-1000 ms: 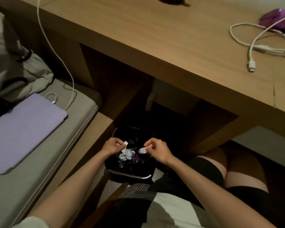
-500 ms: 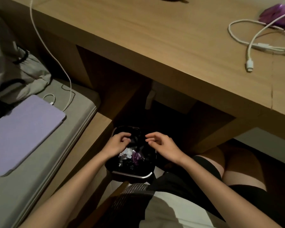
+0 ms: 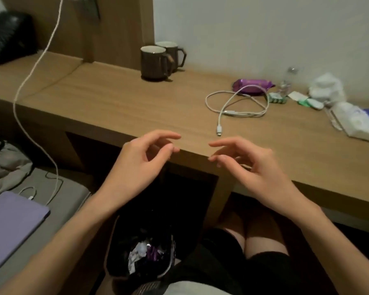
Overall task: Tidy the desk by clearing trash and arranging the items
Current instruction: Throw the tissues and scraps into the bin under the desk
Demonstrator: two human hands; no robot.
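Hovering at surface (image 3: 136,107) edge, left hand (image 3: 136,165) and right hand (image 3: 249,167) loosely curled, holding nothing; cable (image 3: 232,113) lies just ahead of right hand, plug end nearest.

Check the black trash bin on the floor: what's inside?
In the trash bin, crumpled white-silver wrappers and a purple wrapper lie on top of dark scraps. Anything deeper is covered by them or lost in shadow.

Wooden desk (image 3: 119,103) carries 2 dark mugs (image 3: 153,62), a coiled white cable (image 3: 232,112), a purple packet (image 3: 252,84) — tissues (image 3: 354,122) at right.
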